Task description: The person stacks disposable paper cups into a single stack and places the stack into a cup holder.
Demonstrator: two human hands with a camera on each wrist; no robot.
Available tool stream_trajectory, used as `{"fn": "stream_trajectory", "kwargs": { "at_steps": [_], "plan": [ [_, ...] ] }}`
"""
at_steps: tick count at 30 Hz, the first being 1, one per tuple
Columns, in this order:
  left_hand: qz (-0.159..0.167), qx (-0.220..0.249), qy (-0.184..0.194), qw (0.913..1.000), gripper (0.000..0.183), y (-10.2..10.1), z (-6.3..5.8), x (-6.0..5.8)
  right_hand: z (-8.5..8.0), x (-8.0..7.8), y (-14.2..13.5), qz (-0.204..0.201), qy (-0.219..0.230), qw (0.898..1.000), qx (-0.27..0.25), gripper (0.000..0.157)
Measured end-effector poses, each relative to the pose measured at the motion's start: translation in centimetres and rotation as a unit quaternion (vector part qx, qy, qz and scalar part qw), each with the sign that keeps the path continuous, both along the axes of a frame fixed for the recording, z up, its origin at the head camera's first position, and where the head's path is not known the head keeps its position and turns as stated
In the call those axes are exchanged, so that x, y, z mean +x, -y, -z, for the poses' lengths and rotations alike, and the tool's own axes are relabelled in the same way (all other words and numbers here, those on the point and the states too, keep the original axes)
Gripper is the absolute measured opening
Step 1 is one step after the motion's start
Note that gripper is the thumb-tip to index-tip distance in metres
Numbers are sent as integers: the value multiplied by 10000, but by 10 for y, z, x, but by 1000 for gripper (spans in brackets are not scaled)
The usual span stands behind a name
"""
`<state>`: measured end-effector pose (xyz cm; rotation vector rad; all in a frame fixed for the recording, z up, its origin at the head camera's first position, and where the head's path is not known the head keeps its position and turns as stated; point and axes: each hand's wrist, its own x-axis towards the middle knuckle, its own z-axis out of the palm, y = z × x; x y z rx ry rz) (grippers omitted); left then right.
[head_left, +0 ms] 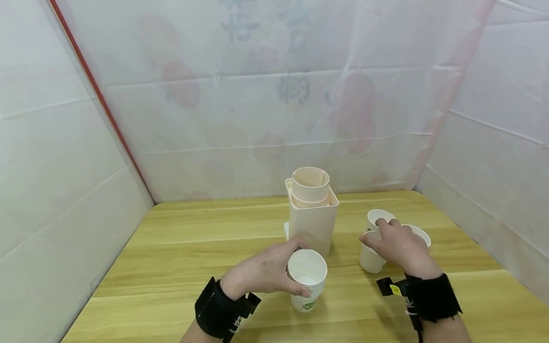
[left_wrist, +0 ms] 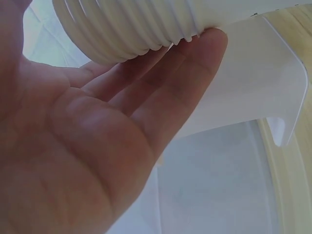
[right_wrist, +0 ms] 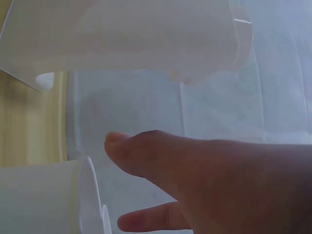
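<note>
1. Picking up a loose cup is looking like the step in hand: the right hand [head_left: 403,245] is hanging over three white cups, thumb and finger spread, grasping nothing; whether it is touching a rim, the views aren't telling.
2. And those cups? They're standing at the right of the tabletop [head_left: 180,267]: front cup [head_left: 371,259] under the thumb, rear cup [head_left: 379,215] behind it, third cup [head_left: 420,233] partly hiding behind the hand.
3. Over to the left hand [head_left: 268,269], which is grasping a stack of cups [head_left: 309,276], thumb in front, fingers behind, just before a cream box [head_left: 312,228] that's carrying a tube [head_left: 310,193].
4. The next move is probably calling for a light pinch on one rim, without nudging its neighbours.
5. Looks now: the stack is sitting nearly upright, mouth up, rims bunching in neat ridges, a green print [head_left: 308,305] showing low down.
</note>
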<state>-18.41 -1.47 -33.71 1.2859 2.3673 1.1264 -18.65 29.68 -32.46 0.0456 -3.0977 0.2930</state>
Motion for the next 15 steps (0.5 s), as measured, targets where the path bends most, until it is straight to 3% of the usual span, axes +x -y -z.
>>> {"fn": "stream_trajectory", "kwargs": {
  "at_steps": [7, 15],
  "plan": [
    [-124, -98, 70, 9999, 69, 4, 0, 1, 0, -1, 5, 8, 178, 9998, -96, 69],
    [-163, -111, 37, 9998, 68, 6, 1, -1, 1, -3, 8, -27, 208, 9998, -71, 72]
  ]
}}
